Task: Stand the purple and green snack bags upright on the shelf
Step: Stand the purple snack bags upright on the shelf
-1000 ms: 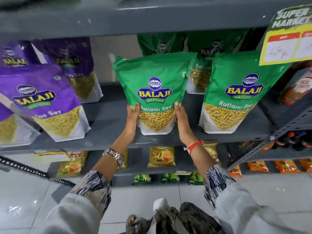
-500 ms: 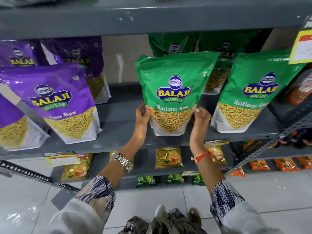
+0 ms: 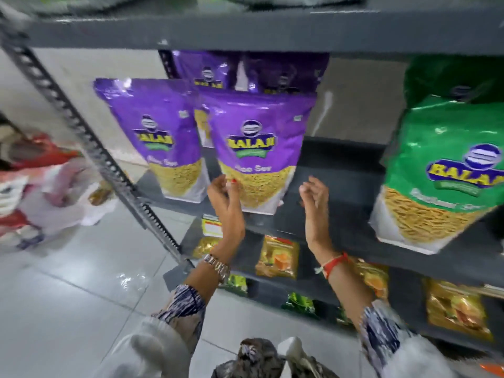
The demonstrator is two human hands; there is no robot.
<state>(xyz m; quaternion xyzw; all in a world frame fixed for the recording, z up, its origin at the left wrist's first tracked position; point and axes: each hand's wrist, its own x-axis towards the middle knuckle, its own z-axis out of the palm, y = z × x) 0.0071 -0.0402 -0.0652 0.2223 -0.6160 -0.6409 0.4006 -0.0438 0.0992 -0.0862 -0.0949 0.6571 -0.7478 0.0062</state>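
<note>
Two purple snack bags stand upright at the front of the grey shelf [image 3: 341, 184]: one at the left [image 3: 158, 126] and one in the middle [image 3: 259, 143]. More purple bags [image 3: 283, 72] stand behind them. A green snack bag [image 3: 441, 170] stands upright at the right. My left hand [image 3: 223, 195] hovers in front of the middle purple bag's lower left corner, fingers loosely curled, holding nothing. My right hand [image 3: 313, 195] is raised just right of that bag, fingers curled and apart, also holding nothing. The picture is blurred by motion.
A perforated grey upright [image 3: 90, 143] runs diagonally at the shelf's left end. Lower shelves hold yellow packets [image 3: 278, 257] and green packets [image 3: 300, 304]. A shelf board [image 3: 245, 31] hangs overhead. Red and white sacks [image 3: 32, 186] lie on the tiled floor at left.
Both hands have let go of the green bag and moved left to the middle purple bag. The view has swung left; the green bag now stands at the right.
</note>
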